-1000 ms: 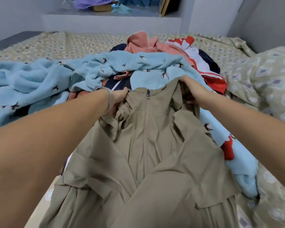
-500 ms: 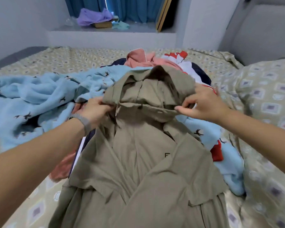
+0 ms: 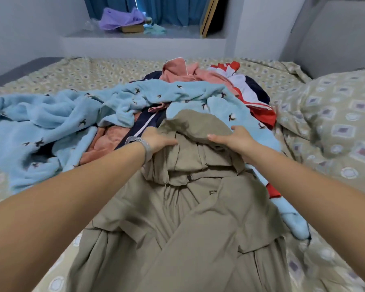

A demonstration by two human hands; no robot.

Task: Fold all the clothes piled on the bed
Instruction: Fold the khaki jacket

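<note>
On the grey ledge [image 3: 148, 37] beyond the bed, a purple cloth [image 3: 120, 17] drapes over a small brown box [image 3: 132, 28], a pale green cloth [image 3: 156, 29] lies just right of it, teal curtains [image 3: 173, 8] hang behind, and a wooden frame [image 3: 209, 14] leans at the ledge's right end.

The jacket's hood [image 3: 195, 128], held up half a second ago, now lies folded down over the collar. Both hands, left [image 3: 158, 141] and right [image 3: 236, 139], have lowered and press it flat.
</note>
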